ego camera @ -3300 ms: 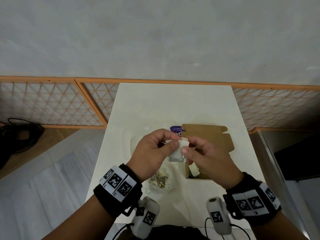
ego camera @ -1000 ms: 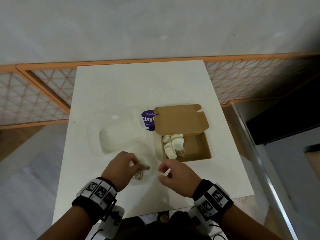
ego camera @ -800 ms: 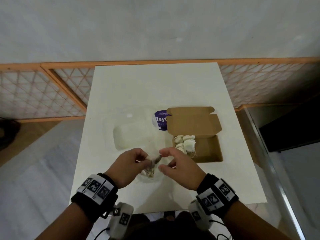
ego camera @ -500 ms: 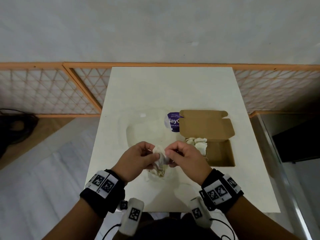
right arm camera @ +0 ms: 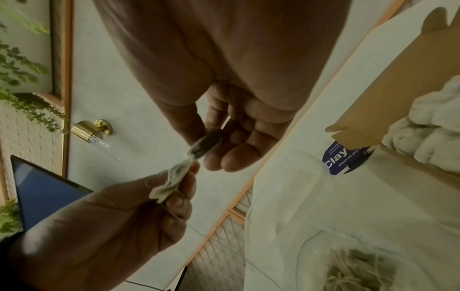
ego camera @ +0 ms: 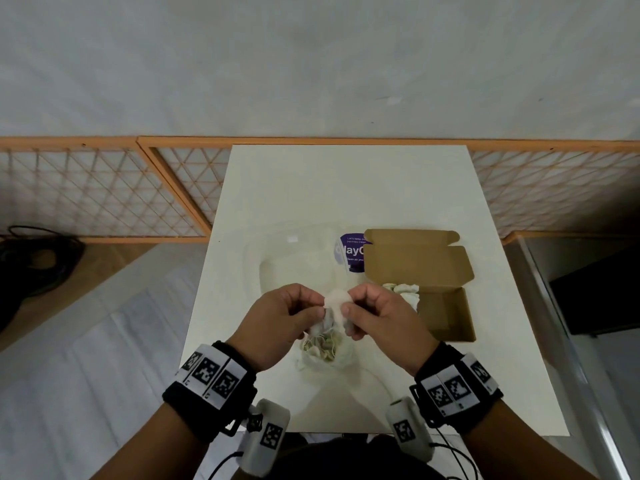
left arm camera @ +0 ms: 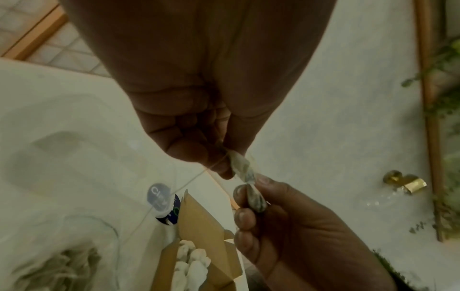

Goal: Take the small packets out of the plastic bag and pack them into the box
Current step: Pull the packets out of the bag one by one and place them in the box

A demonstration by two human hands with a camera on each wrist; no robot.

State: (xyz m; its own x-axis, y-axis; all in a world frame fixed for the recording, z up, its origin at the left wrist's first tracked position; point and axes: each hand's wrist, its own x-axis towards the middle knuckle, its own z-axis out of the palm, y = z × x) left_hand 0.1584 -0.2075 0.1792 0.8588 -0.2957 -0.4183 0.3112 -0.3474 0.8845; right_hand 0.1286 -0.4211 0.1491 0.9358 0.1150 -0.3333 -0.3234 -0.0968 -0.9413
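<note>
**Both hands pinch one small packet above the bag**

Head view: the left hand (ego camera: 277,323) and right hand (ego camera: 377,318) meet over the near half of the table (ego camera: 346,188), each pinching one end of a small white packet (ego camera: 335,306) between thumb and fingertips. Directly below them, near the table's front edge, lies the clear plastic bag (ego camera: 325,355) with more packets inside. The open cardboard box (ego camera: 443,306) sits toward the right edge, several white packets packed in its far left corner. A purple round label (ego camera: 349,252) shows just beside the box's lid.

Left wrist view: the left thumb and forefinger nip the packet's (left arm camera: 242,167) upper end; a thin string trails from it.

Right wrist view: the right thumb and fingertips clamp the other end (right arm camera: 206,145), the remaining fingers loosely curled
</note>
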